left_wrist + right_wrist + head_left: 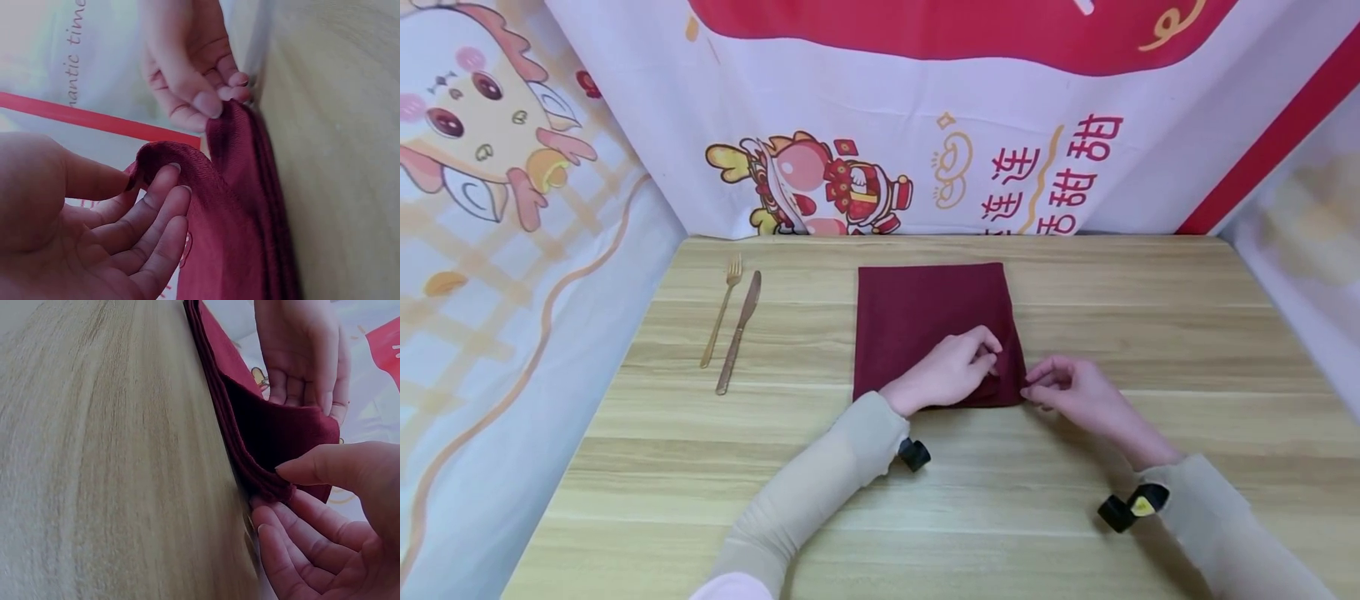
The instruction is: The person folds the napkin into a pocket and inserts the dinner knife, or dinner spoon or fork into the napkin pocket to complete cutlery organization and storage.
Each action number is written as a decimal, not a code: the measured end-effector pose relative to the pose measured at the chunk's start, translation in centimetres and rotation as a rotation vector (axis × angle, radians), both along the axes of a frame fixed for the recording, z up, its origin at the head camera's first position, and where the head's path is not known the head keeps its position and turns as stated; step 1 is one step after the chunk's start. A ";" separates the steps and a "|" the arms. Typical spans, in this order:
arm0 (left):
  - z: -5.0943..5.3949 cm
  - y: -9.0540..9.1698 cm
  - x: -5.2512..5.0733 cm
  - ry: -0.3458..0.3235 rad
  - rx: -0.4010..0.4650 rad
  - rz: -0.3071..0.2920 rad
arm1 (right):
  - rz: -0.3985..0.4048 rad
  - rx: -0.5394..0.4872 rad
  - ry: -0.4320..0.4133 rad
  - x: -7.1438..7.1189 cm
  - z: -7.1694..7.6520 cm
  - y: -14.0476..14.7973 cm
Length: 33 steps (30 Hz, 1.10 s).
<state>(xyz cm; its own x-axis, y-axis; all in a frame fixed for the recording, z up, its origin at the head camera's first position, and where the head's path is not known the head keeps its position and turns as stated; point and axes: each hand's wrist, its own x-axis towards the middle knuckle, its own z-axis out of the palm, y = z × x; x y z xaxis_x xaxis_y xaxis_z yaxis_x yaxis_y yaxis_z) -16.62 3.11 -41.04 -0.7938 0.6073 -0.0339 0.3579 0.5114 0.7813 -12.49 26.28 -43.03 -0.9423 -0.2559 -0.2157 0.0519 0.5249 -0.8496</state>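
Note:
A dark red cloth (917, 317), folded in several layers, lies on the wooden table. My left hand (951, 367) is over its near right part; in the left wrist view that hand (119, 219) pinches a raised upper layer of the cloth (219, 250) between thumb and index finger, the other fingers loosely spread. At the near right corner my right hand (1082, 392) pinches the cloth's edge. The right wrist view has the right hand's thumb on top of the corner of the cloth (269, 431) and its fingers (312, 534) beneath, the layers gaping between the two hands.
A gold fork (722, 321) and a copper-coloured knife (740, 333) lie side by side on the left of the wooden table (970, 517). Behind the table hangs a printed white and red cloth (880, 100), with more printed cloth (512, 333) along the left side.

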 end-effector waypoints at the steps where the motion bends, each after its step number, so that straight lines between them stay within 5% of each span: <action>1: 0.1 -0.1 0.0 0.000 0.009 0.004 | -0.005 0.005 -0.003 0.0 -0.1 0.0; 21: 2.8 -4.3 -1.6 0.021 0.163 0.128 | 0.018 -0.014 0.015 0.6 0.2 0.3; 33: 3.6 -6.1 -2.4 0.050 0.226 0.223 | 0.038 -0.006 0.004 1.0 0.4 1.0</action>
<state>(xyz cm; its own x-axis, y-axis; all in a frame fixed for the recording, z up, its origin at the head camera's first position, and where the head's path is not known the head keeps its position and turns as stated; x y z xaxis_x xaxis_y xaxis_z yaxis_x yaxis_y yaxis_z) -18.99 -3.03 -37.49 -0.9053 0.4061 0.1246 0.2975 0.3968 0.8684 -11.52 27.25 -42.64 -0.9328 -0.2927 -0.2102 0.0286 0.5212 -0.8529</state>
